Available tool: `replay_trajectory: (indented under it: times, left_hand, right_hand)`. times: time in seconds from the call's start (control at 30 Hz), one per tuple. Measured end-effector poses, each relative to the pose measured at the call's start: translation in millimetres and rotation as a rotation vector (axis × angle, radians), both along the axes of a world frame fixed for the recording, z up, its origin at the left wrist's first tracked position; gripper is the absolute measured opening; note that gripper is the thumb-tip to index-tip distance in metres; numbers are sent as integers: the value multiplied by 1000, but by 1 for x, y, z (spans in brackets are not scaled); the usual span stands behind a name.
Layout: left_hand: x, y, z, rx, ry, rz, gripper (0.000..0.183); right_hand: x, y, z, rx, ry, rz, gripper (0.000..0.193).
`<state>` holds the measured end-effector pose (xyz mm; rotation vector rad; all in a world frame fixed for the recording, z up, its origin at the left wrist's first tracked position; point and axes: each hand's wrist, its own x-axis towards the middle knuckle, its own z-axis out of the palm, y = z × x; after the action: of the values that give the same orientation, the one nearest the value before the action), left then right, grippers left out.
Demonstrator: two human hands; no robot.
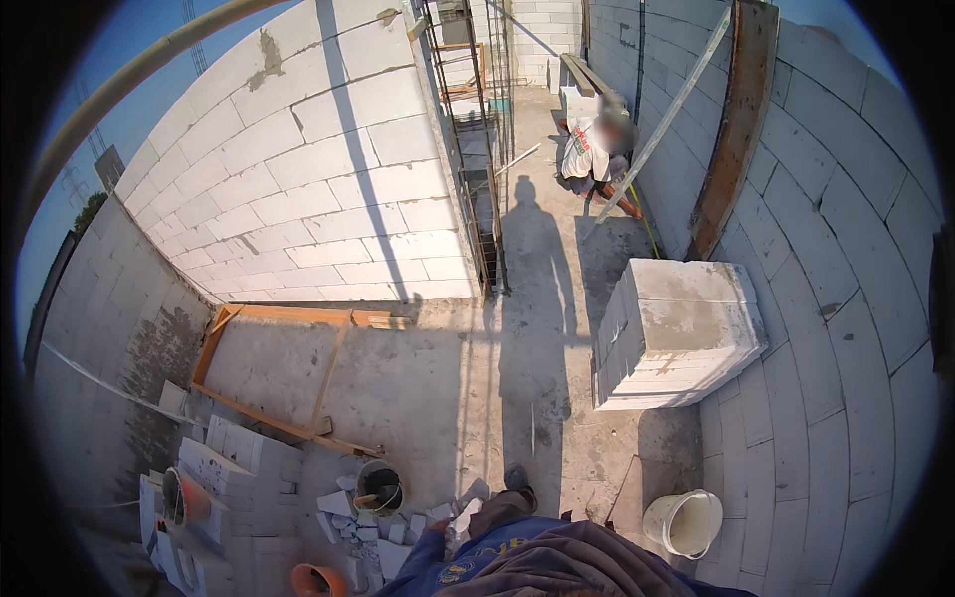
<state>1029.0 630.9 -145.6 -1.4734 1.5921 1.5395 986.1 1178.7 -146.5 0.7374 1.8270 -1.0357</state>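
Could trip: sharp white block chunks [338,503] lying loose near shoe [516,479], beside dark bucket [388,473]. Could also snag a foot on timber frame [288,312], flat on floor. Cannot tell grip of left hand [437,526], barely showing; cannot see right hand. Note squared, matte stacked blocks [686,323]; rough, dusty concrete floor [418,398].

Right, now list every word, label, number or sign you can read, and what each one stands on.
No text reads clearly enough to quote.
Blue top at the lower edge: yellow print, too small and broken by folds to read.
White shirt farther off: red and dark print, too small and blurred to read.
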Motion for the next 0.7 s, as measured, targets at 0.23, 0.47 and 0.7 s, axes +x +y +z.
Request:
replay_trajectory:
  times: [0.23, 0.47, 0.7]
  left_hand:
    - [-256, -31, 42, -130, 170, -202, 61]
    - [-474, -5, 108, -77, 540, -123, 65]
    - [-591, -11, 133, -131, 569, 139, 75]
  right_hand:
    - [-181, -46, 46, 1, 420, -229, 63]
    - [-307, -64, 64, 10, 491, -249, 56]
    - [-518, -42, 101, -247, 499, -89, 54]
